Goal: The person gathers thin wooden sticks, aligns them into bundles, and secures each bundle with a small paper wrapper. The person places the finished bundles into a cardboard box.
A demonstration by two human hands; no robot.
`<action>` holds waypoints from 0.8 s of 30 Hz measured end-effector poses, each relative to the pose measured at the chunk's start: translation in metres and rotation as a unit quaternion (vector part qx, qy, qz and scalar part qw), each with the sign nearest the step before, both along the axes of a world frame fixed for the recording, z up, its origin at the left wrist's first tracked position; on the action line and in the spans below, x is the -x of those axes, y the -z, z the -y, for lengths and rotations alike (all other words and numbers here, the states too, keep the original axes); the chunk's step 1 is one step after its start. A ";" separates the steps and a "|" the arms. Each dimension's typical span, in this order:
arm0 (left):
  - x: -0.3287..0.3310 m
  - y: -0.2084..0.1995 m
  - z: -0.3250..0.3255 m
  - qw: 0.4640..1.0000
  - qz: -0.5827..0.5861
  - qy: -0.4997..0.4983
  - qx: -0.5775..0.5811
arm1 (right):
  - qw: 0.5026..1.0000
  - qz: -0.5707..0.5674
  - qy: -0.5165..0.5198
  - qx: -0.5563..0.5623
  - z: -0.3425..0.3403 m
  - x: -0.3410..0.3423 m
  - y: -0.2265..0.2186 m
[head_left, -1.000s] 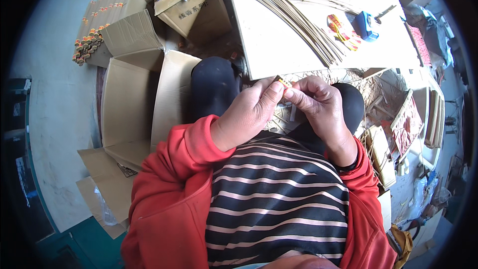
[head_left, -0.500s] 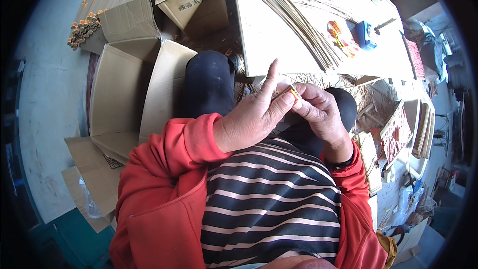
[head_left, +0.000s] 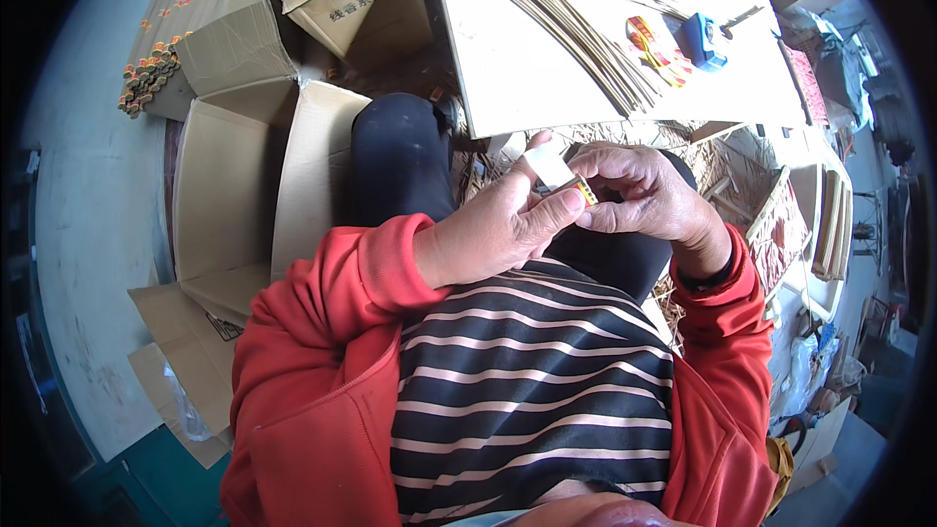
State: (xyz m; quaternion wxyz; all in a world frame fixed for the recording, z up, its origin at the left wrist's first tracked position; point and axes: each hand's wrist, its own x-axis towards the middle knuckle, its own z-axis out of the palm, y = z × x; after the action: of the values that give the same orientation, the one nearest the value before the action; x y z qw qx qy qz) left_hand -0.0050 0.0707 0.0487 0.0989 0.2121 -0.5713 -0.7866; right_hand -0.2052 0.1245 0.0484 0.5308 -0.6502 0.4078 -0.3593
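Over my lap, my left hand (head_left: 498, 224) is closed around a small bundle with a red and yellow paper band (head_left: 586, 191), its thumb pressed on the band's side. A white paper strip (head_left: 549, 166) stands up from the bundle, between my two hands. My right hand (head_left: 649, 193) is curled at the banded end, with thumb and fingertips against it. Most of the bundle's length is hidden by my hands. Ahead on the white table (head_left: 517, 88) lie many thin brown sticks (head_left: 576, 34), a red and yellow label roll (head_left: 656, 51) and a blue tape dispenser (head_left: 705, 42).
An opened cardboard box (head_left: 229, 176) stands at my left, with a closed carton (head_left: 356, 15) behind it. Banded bundles (head_left: 185, 24) are stacked at the far left. Broken sticks and a wooden frame (head_left: 781, 224) lie at the right.
The white strip now shows more clearly above the bundle. My right hand has turned, with its elbow swung outward to the right; my left index finger is no longer stretched up. The view has shifted slightly.
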 end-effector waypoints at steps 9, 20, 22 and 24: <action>0.000 0.006 0.004 0.998 0.040 0.043 0.000 | 1.000 0.010 -0.007 -0.007 0.003 0.001 -0.011; 0.000 0.001 0.008 0.996 -0.029 0.062 -0.049 | 0.998 -0.029 -0.004 0.054 0.006 -0.001 -0.019; -0.001 0.004 0.008 0.996 -0.033 0.068 -0.057 | 0.997 -0.025 -0.007 0.076 0.008 -0.001 -0.021; -0.002 0.012 0.007 0.995 -0.039 0.060 -0.068 | 0.997 -0.025 -0.009 0.077 0.008 -0.002 -0.023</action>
State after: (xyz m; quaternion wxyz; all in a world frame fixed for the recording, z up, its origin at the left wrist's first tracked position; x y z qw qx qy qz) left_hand -0.0033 0.0633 0.0367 0.0590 0.1533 -0.5242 -0.8356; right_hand -0.2030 0.1161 0.0711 0.4716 -0.7017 0.3864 -0.3687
